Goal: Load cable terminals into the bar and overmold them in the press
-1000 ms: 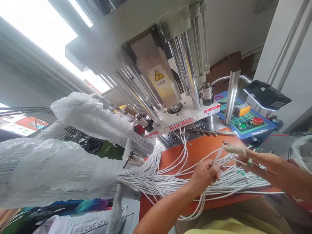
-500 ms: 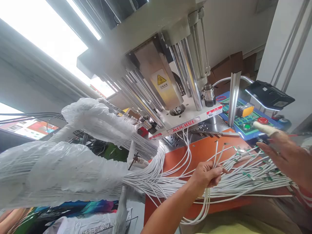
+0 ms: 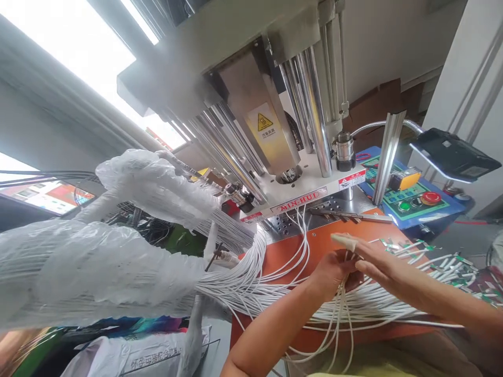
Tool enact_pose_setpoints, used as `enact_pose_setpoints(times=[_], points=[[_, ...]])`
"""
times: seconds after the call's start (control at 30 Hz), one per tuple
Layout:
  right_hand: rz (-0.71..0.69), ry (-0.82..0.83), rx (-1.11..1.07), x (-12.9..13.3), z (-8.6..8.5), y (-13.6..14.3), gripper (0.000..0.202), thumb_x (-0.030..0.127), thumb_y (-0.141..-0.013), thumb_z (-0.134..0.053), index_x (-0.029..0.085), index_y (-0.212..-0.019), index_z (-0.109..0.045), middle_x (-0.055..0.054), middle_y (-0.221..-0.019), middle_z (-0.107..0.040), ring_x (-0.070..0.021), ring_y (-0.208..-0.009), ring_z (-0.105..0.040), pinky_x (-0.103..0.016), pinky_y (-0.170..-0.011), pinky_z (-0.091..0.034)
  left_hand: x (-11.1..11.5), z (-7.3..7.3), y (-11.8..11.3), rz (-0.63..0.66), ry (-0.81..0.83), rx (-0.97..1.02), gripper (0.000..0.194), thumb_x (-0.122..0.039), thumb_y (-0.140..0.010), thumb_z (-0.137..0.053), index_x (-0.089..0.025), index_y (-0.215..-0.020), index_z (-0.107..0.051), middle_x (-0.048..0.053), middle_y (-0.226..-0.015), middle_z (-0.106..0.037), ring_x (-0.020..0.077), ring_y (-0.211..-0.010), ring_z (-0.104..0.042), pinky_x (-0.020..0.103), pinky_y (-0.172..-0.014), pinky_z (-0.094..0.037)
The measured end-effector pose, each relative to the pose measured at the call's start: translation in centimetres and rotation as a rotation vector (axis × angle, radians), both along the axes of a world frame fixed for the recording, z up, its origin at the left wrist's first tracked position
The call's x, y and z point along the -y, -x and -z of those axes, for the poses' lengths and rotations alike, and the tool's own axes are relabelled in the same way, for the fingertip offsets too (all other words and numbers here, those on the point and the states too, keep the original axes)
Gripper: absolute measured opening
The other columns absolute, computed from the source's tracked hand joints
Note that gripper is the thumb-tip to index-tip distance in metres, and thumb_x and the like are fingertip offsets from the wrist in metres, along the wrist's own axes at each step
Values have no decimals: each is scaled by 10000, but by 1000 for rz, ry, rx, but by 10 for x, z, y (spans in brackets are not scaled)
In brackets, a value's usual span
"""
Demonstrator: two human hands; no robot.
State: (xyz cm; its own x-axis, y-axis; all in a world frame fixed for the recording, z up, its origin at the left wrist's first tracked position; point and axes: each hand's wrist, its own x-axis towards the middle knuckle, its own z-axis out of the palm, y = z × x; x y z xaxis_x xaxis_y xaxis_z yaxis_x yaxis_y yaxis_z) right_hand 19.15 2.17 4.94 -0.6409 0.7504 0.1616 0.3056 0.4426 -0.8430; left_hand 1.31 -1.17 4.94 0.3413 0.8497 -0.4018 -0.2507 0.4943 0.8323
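Note:
White cables (image 3: 243, 290) spread in a thick bundle over the orange work surface (image 3: 322, 243). My left hand (image 3: 334, 272) is closed around a few of the cables near their ends, with their lengths hanging down below it. Over its top lies my right hand (image 3: 369, 259), fingers stretched out and a pale cover on one fingertip; it touches the cable ends or the left hand, which of these I cannot tell. Several cable ends with green and metal parts (image 3: 451, 262) lie to the right. Other cables run under the press (image 3: 301, 204).
Behind the hands stands the press with chrome columns (image 3: 314, 115) and a heat warning label. A blue control panel (image 3: 444, 209), a metal post (image 3: 389, 157) and a black lamp (image 3: 458, 154) are at the right. Plastic-wrapped cable bundles (image 3: 98, 272) rest at the left.
My right hand has moved left and down from beside the control panel to my left hand. The left hand still holds its cables, whose upper ends are now mostly covered.

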Motion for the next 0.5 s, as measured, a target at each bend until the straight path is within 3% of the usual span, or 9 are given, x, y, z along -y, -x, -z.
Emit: enact_pose_setpoints(times=[0.1, 0.17, 0.27, 0.33, 0.5], points=[[171, 51, -59, -14, 3, -15, 553, 530, -1028, -420, 354, -1552, -425, -50, -1568, -492, -274, -1400, -502, -454, -1143, -456, -3, 5, 6, -46, 28, -10, 559, -565, -606, -894, -102, -841, -684, 9, -598, -629, 22, -380, -321, 256, -430, -112], [165, 13, -55, -20, 8, -23, 504, 502, -1008, -497, 352, -1490, -513, -60, -1501, -559, -266, -1293, -594, -426, -1071, -525, -4, 10, 11, -68, 29, 0, 571, -548, -626, -888, -103, -925, -694, 22, -624, -670, 18, -370, -301, 254, -429, -104], [81, -68, -42, -21, 19, -24, 356, 477, -986, -558, 323, -1272, -704, -69, -1231, -718, -232, -1042, -699, -359, -882, -603, -6, 17, 16, -46, 52, -3, 556, -553, -667, -868, -109, -951, -690, 44, -672, -712, 23, -382, -347, 230, -427, -150], [115, -58, -68, -19, 24, -16, 319, 490, -985, -552, 303, -1136, -762, -55, -1021, -759, -199, -846, -706, -319, -739, -602, -7, 19, 16, -40, 61, -7, 574, -565, -671, -868, -113, -979, -693, 55, -724, -734, 35, -408, -419, 214, -440, -210], [176, 248, -205, -14, 27, 9, 337, 575, -872, -697, 241, -880, -737, -3, -712, -669, -144, -616, -619, -274, -572, -529, -7, 15, 15, -91, -40, -88, 589, -613, -641, -867, -119, -918, -704, 52, -758, -729, 63, -455, -489, 229, -490, -338]])
